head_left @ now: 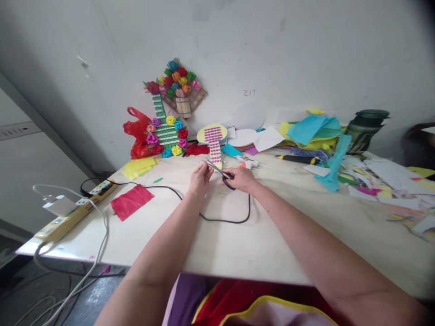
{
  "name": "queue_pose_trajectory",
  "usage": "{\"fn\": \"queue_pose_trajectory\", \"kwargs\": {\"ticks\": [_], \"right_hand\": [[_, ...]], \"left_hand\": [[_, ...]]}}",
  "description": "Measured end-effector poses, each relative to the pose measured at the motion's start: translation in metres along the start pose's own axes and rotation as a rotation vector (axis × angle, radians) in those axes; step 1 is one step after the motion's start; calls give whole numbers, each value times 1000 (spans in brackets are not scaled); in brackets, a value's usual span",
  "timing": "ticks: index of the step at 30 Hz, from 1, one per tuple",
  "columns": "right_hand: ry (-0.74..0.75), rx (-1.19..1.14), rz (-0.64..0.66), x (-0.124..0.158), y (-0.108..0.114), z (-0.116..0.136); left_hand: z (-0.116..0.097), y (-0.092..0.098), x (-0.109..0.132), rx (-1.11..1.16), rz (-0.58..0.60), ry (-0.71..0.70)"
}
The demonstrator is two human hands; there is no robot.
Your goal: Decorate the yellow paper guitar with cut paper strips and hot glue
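My right hand [242, 179] is closed around the black handles of a pair of scissors [217, 169], their blades slanting up and left. Close to the blade tips, my left hand [200, 179] has its fingertips pinched together; whatever is between them is too small to make out. Just behind the scissors lies a yellow paper craft [212, 136] with a round top, a narrow stem and purple strips. A white and orange tool [250, 165], partly hidden behind my right hand, looks like a glue gun. A black cord [224, 221] loops across the table beneath my hands.
At left are a red paper sheet [132, 202], yellow paper [140, 168] and a power strip [75, 213] with cables. Paper-flower crafts [166, 131] lean on the wall. To the right are a black-yellow cutter [297, 159], blue paper [314, 129], paper scraps [384, 181] and a green bottle [365, 131].
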State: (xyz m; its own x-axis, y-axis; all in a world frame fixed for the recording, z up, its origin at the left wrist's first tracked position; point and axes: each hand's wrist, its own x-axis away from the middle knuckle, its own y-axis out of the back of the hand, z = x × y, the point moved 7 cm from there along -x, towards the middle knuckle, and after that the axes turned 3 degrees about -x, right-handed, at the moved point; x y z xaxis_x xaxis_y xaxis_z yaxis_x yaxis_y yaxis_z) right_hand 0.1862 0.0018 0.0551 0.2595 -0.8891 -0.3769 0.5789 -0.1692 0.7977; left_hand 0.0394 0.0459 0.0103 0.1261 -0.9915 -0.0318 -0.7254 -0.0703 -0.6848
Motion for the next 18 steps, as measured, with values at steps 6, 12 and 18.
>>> {"fn": "queue_pose_trajectory", "kwargs": {"ticks": [6,12,18], "right_hand": [[12,94,24,1,1,3],[33,130,22,2,2,4],[34,131,-7,1,3,2]], "left_hand": [[2,0,-1,6,-7,9],[3,3,-3,15,-11,2],[6,3,-4,35,28,16]]}}
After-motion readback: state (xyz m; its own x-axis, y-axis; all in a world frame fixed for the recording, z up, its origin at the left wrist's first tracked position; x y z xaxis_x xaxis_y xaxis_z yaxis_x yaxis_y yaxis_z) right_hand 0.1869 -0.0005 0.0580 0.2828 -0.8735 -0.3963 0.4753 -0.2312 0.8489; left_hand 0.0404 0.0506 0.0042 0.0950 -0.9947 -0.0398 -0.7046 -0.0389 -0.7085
